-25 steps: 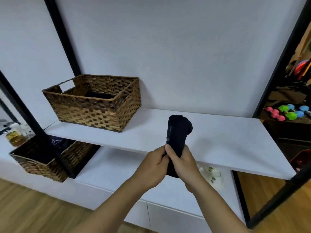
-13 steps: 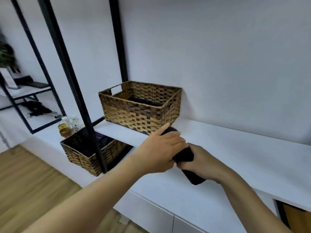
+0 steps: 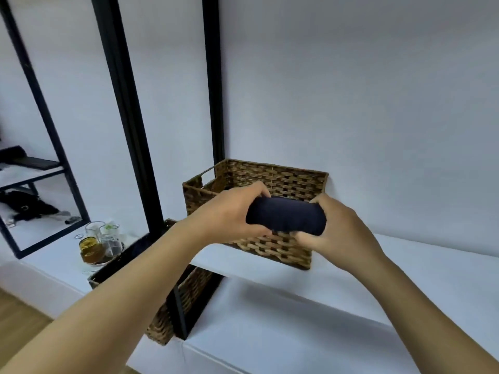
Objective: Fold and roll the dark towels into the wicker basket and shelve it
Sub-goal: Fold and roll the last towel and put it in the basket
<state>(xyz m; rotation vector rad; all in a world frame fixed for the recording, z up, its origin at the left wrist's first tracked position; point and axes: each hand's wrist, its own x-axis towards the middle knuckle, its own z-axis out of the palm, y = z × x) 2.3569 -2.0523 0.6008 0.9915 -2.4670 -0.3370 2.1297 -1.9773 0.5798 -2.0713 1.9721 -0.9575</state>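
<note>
In the head view, a rolled dark towel (image 3: 285, 217) sits at the centre of the frame, held level between both hands in front of the wicker basket (image 3: 272, 182). The left hand (image 3: 229, 215) grips the roll's left end, its fingers (image 3: 256, 188) curled over the top and the thumb tucked beneath. The right hand (image 3: 336, 229) grips the right end, fingers wrapped under the roll and the thumb over its upper edge. The towel hangs about level with the basket's near rim and hides part of its front wall; whether it touches the weave cannot be told.

The basket stands on a white shelf (image 3: 405, 268) that runs from the centre to the right edge of the frame, against a pale wall. Something dark shows inside the basket just behind the towel, but too little to identify.

Below, in the lower-left part of the frame, a second wicker basket (image 3: 189, 290) rests on a lower white surface, partly hidden by the left forearm and by a black frame post (image 3: 127, 109) rising through the upper left. Left of it, glass jars (image 3: 95, 242) stand together, one holding amber liquid. At the far left edge, a dark bag (image 3: 28, 205) lies on another shelf.
</note>
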